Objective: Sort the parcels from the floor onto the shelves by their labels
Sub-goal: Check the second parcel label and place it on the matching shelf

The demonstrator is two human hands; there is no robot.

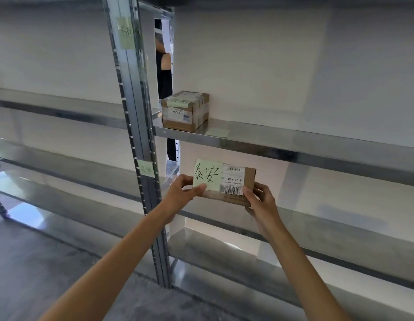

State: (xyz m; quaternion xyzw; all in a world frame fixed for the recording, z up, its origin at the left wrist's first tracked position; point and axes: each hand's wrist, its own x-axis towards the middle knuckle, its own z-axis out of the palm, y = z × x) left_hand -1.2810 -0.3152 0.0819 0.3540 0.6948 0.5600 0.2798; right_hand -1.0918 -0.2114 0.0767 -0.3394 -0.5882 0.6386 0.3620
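I hold a flat brown cardboard parcel in both hands, in front of the shelf level below the middle one. Its top bears a green sticky note with two handwritten characters and a white barcode label. My left hand grips its left end, thumb on the note. My right hand grips its right front corner. A green note with similar writing is stuck on the metal upright at this level. On the shelf above stands a second, taller taped parcel with its own green note.
Another green note is on the upright higher up, and a loose one lies on the shelf beside the taller parcel. A person in dark clothes stands behind the rack gap. Lower metal shelves run left and right; grey floor lies at left.
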